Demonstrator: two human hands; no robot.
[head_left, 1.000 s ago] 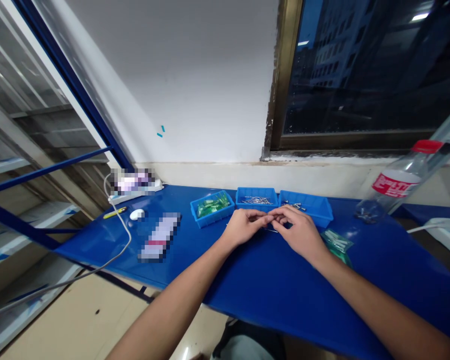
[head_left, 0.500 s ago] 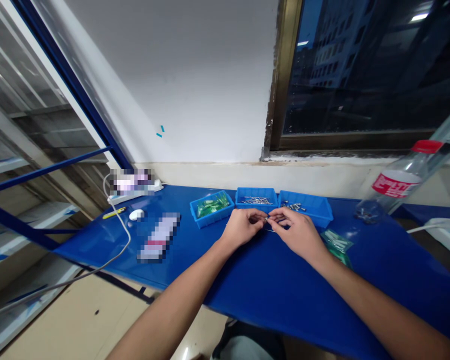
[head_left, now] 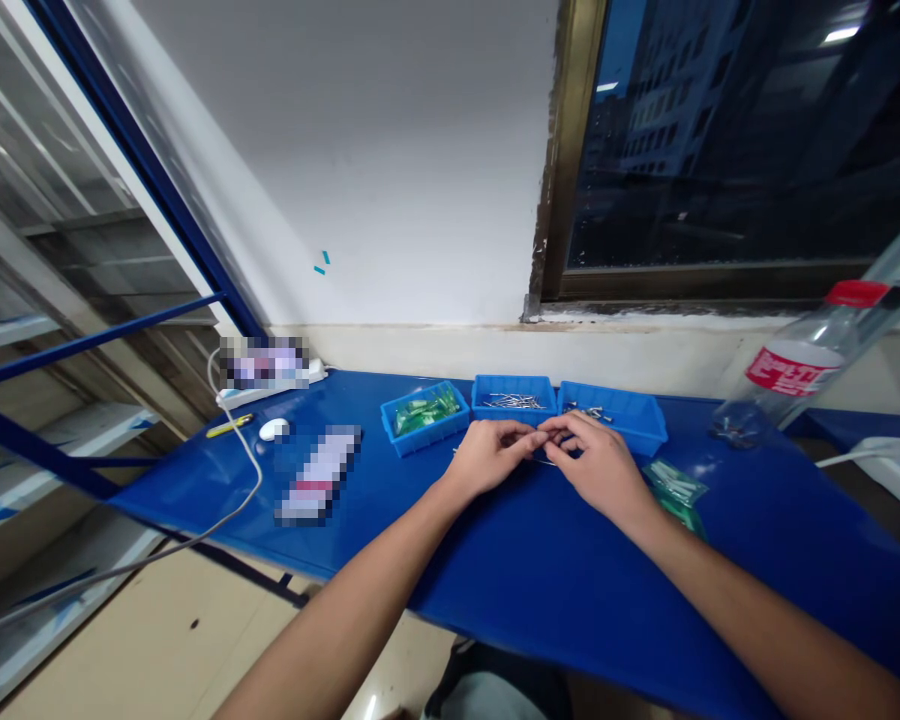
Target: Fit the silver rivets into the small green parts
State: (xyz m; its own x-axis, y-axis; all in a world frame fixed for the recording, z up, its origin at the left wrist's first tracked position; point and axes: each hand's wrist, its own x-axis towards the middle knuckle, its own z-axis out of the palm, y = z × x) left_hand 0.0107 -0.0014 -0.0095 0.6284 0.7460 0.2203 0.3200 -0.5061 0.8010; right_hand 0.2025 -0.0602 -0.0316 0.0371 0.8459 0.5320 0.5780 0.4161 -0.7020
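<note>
My left hand [head_left: 487, 455] and my right hand [head_left: 589, 455] meet fingertip to fingertip just above the blue table [head_left: 540, 560]. Both are pinched closed, and whatever small piece lies between the fingers is hidden. Thin metal pieces show on the table beneath and beside the hands. Behind my left hand stands a blue bin [head_left: 514, 412] of slender metal pins or screws [head_left: 516, 400]. A second blue bin [head_left: 637, 425], behind my right hand, holds short metal fittings [head_left: 592, 411]. On the left, a third bin [head_left: 429, 436] contains small green plastic packets [head_left: 425, 408].
Green-and-clear packets [head_left: 675, 490] lie beside my right forearm. A clear bottle with a red cap [head_left: 795, 360] leans at the right. Toward the left are a blurred-out flat object [head_left: 319, 475], a white mouse [head_left: 274, 430], a yellow cutter [head_left: 229, 426] and a power strip [head_left: 292, 380] with its cable.
My fingertips have come closer together, with the left thumb shifted slightly right and up. The small shiny bit seen between them earlier is now covered. The bins have stayed put.
</note>
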